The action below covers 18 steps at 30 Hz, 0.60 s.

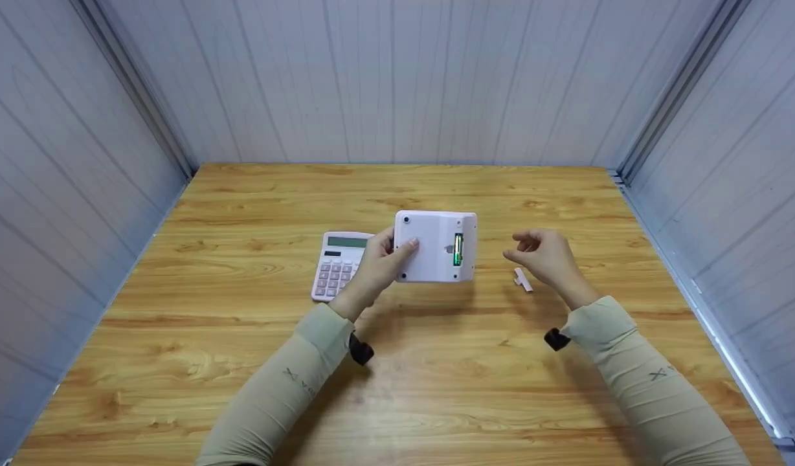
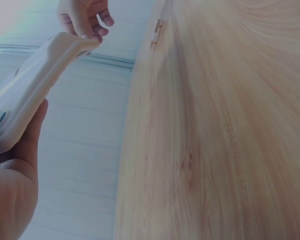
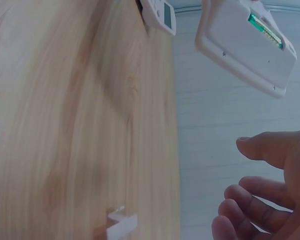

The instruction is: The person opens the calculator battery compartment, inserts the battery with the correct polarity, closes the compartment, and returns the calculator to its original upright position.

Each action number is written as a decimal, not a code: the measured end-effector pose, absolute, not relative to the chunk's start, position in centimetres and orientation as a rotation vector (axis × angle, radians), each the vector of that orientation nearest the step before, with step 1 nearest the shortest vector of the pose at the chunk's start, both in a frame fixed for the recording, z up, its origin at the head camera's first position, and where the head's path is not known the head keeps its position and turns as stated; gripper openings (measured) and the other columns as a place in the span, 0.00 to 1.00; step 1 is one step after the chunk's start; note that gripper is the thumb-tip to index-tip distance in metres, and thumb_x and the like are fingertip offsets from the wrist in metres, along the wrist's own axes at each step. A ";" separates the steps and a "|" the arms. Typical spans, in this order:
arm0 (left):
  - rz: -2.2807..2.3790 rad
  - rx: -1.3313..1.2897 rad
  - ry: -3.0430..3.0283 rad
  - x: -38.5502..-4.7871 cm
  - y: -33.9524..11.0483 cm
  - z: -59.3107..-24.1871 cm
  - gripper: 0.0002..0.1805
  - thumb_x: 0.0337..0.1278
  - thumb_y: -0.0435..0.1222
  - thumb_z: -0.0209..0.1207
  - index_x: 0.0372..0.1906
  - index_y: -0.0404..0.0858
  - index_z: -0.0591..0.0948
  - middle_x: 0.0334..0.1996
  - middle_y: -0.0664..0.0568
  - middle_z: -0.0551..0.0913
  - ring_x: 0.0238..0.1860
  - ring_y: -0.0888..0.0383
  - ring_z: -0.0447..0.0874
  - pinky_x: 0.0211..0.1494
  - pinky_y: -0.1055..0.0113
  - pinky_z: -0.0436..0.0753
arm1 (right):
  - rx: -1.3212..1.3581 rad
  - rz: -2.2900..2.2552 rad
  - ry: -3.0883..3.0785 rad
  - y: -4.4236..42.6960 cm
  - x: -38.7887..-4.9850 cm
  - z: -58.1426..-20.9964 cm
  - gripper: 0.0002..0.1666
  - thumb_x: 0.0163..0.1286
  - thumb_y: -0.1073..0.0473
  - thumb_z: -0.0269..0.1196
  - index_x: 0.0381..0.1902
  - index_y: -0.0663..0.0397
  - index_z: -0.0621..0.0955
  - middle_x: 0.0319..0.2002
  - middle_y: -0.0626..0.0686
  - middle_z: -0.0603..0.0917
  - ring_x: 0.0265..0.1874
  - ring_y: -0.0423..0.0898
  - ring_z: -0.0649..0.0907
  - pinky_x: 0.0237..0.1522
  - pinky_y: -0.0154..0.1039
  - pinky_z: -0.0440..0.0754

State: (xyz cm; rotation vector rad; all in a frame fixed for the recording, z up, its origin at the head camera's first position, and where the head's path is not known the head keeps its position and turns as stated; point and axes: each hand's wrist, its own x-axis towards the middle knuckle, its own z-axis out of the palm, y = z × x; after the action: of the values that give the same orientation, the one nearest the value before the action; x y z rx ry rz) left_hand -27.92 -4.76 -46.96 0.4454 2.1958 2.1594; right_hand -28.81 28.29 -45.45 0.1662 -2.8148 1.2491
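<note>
My left hand [image 1: 375, 266] grips a pale calculator [image 1: 428, 249] by its left edge, thumb across the back, holding it above the table. Its back faces me, with an uncovered battery slot where a green battery [image 1: 458, 250] sits. To the right, my right hand [image 1: 548, 257] hovers apart from the calculator, fingers loosely bent and nothing between them, as the right wrist view also shows. Just below that hand, a small pale battery cover [image 1: 523, 279] lies on the table. A second calculator [image 1: 331, 268] lies face up behind my left hand and is partly hidden by it.
The wood-grain table [image 1: 436, 388] is bounded by a pale panelled wall [image 1: 397, 84] at the back and further panels on both sides. A dark wrist device [image 1: 361, 349] hangs under the left cuff, another [image 1: 557, 339] under the right.
</note>
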 end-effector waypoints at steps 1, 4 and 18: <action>2.156 0.445 2.196 -27.9 -4.8 -47.0 0.19 0.81 0.36 0.59 0.67 0.31 0.81 0.54 0.36 0.91 0.51 0.49 0.94 0.51 0.53 0.95 | 0.164 1.236 -2.829 28.4 -28.8 -45.6 0.25 0.73 0.57 0.74 0.61 0.68 0.86 0.43 0.60 0.88 0.42 0.51 0.84 0.45 0.37 0.81; 2.148 0.442 2.193 -27.9 -4.9 -47.0 0.20 0.82 0.36 0.59 0.69 0.33 0.80 0.55 0.36 0.90 0.53 0.47 0.94 0.52 0.52 0.95 | 0.162 1.215 -2.855 28.8 -28.9 -45.9 0.26 0.73 0.57 0.74 0.62 0.69 0.85 0.44 0.61 0.87 0.44 0.53 0.84 0.44 0.38 0.81; 2.144 0.416 2.173 -27.9 -5.1 -47.0 0.20 0.82 0.38 0.58 0.70 0.35 0.80 0.57 0.38 0.90 0.54 0.46 0.93 0.52 0.52 0.95 | 0.102 1.188 -2.970 30.0 -28.8 -47.0 0.29 0.73 0.54 0.74 0.63 0.71 0.83 0.43 0.58 0.85 0.43 0.52 0.82 0.43 0.39 0.80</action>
State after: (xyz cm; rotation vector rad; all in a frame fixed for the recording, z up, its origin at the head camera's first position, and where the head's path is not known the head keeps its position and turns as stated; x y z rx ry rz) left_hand -27.92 -5.10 -47.01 0.4162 2.1726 2.1442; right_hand -28.77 30.04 -47.02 0.1025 -2.9705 1.1884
